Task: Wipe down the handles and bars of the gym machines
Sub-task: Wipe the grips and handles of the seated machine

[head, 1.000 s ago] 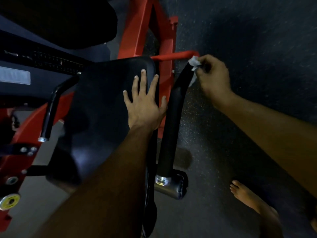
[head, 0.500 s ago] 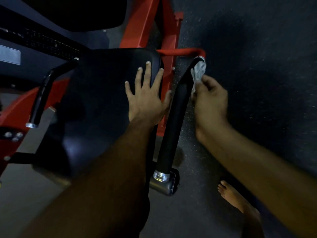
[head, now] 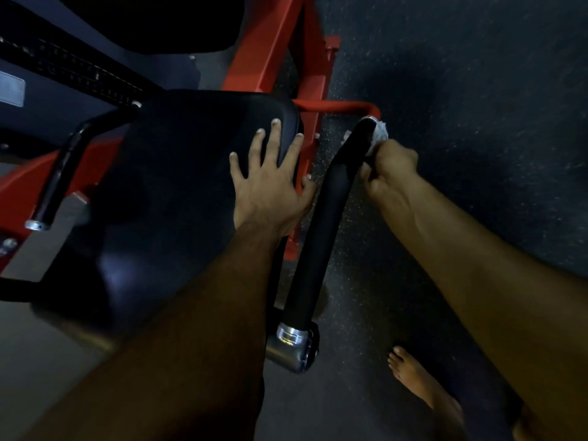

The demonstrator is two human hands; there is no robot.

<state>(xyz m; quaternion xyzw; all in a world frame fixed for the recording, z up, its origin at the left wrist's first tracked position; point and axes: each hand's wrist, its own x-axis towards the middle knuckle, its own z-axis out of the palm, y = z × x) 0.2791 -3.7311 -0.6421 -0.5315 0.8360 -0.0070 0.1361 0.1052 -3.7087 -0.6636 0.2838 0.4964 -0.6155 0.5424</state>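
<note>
The black padded handle (head: 321,224) runs lengthwise from its chrome collar (head: 291,335) near the person up and away, bending to the right toward its far tip, which ends just under the red bar (head: 337,107) of the frame. It stands just off the right edge of the black seat pad (head: 178,186), with a narrow gap between them. The right hand (head: 386,173) is curled around a crumpled white cloth (head: 380,133), pinching it against the right side of the handle close to that far tip. The left hand (head: 270,183) lies flat with fingers spread on the far right corner of the seat pad, thumb reaching toward the handle. On the seat pad's left side a second black handle (head: 63,173) angles down to a chrome end cap. The red frame (head: 270,43) rises behind the pad, and a bare foot (head: 420,380) stands on the dark speckled floor (head: 477,90) to the right of the collar.
</note>
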